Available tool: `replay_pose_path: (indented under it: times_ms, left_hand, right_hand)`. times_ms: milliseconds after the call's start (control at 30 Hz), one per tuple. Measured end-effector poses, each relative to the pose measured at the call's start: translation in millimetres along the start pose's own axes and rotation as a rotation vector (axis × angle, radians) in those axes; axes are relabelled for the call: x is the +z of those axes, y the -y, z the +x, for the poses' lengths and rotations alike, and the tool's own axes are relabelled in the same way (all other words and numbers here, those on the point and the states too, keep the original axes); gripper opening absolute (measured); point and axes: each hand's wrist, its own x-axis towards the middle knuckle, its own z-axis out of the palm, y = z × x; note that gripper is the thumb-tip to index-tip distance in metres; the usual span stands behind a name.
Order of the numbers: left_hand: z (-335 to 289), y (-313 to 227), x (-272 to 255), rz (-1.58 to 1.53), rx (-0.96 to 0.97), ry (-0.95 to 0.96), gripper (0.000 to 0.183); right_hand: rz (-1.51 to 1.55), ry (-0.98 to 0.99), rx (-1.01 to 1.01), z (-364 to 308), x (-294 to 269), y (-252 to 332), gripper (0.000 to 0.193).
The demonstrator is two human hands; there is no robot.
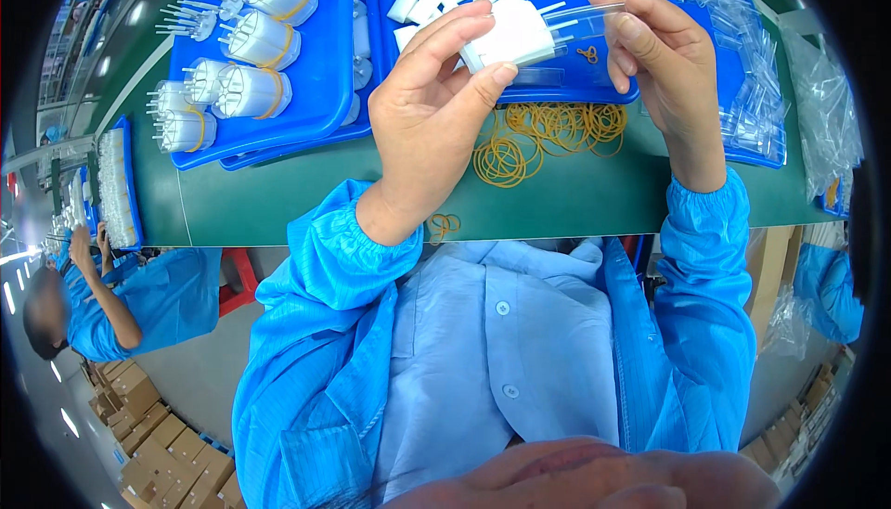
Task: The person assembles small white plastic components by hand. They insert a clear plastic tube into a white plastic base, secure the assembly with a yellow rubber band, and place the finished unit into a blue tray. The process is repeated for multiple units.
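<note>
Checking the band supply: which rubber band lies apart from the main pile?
The lone rubber band at the table's near edge, beside the left wrist. The other bands lie heaped below the middle blue tray.

Green surface (278,203): blue trays (320,91) side by side across the back, loose yellow rubber bands (548,138) in front of the middle tray, clear plastic bags (821,110) far right.
</note>
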Motion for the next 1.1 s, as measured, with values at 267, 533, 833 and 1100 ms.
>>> replay_pose_path:
  times_ms: [267, 533, 833, 1100]
  left_hand:
    - [0.0, -3.2, 2.9, -0.082, -0.049, -0.033, 0.037]
    - [0.7, -3.4, 0.1, 0.106, 0.013, 0.000, 0.031]
    - [0.8, -3.2, 3.6, 0.100, 0.011, -0.053, 0.030]
    - [-1.9, -4.5, 4.2, 0.139, -0.002, -0.064, 0.031]
  right_hand:
    - [0.131, 0.042, 0.047, 0.9, 7.9, 4.3, 0.027]
    - [0.140, 0.076, 0.038, 0.3, 6.3, 2.2, 0.026]
    - [0.206, 0.091, 0.075, -0.9, 8.3, 0.2, 0.027]
    - [0.228, 0.117, 0.075, 0.2, 8.7, -0.9, 0.027]
